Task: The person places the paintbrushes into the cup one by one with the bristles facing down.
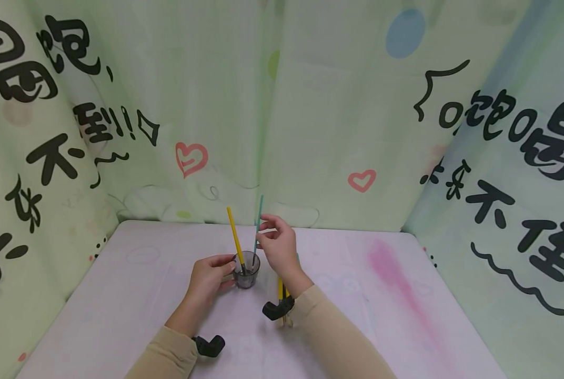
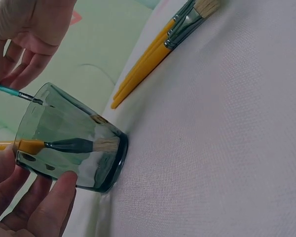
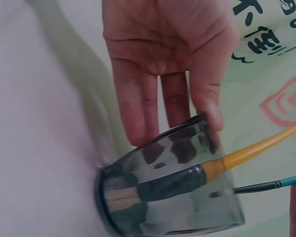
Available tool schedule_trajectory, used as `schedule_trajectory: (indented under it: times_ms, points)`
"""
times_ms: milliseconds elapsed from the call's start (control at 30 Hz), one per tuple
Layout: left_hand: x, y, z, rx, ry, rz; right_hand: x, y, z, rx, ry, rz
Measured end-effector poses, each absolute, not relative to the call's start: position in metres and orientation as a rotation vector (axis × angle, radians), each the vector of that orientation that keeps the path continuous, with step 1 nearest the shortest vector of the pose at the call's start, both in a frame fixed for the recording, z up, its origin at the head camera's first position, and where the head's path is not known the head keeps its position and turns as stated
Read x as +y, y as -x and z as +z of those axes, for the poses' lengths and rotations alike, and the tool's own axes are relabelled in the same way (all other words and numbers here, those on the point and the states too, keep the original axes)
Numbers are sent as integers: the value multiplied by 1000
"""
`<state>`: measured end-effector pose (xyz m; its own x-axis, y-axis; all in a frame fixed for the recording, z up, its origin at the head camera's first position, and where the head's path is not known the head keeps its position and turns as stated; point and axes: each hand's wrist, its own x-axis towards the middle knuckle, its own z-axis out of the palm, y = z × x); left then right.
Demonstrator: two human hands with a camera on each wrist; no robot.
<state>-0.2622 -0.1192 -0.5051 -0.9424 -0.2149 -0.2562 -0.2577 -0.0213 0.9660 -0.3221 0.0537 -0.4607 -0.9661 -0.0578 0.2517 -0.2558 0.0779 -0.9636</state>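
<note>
My left hand (image 1: pixel 210 273) grips the side of a clear grey drinking glass (image 1: pixel 250 280), its thumb near the rim. The glass stands on the table, seen side-on in both wrist views. A yellow-handled paintbrush (image 1: pixel 234 231) leans in it, pale bristles (image 2: pixel 106 144) down near the bottom. Above the glass, my right hand (image 1: pixel 280 250) pinches a thin teal-handled paintbrush (image 1: pixel 260 217) between thumb and fingers. This brush points downward, and its dark tip (image 2: pixel 37 100) is at the mouth of the glass, well above the bottom.
Several more brushes with yellow handles (image 2: pixel 144 69) lie on the pale tablecloth (image 1: pixel 358 316), right of the glass and partly behind my right wrist. Printed curtains (image 1: pixel 310 105) enclose the table at the back and both sides. A black strap mount (image 1: pixel 210 346) sits on each wrist.
</note>
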Motion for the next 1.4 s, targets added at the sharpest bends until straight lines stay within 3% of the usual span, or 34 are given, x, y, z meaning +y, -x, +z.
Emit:
schedule_trajectory:
  times_ms: [1400]
  points:
    - [-121,261,-503,2153,480,2186,43,323,-502,-2516,-296,1824]
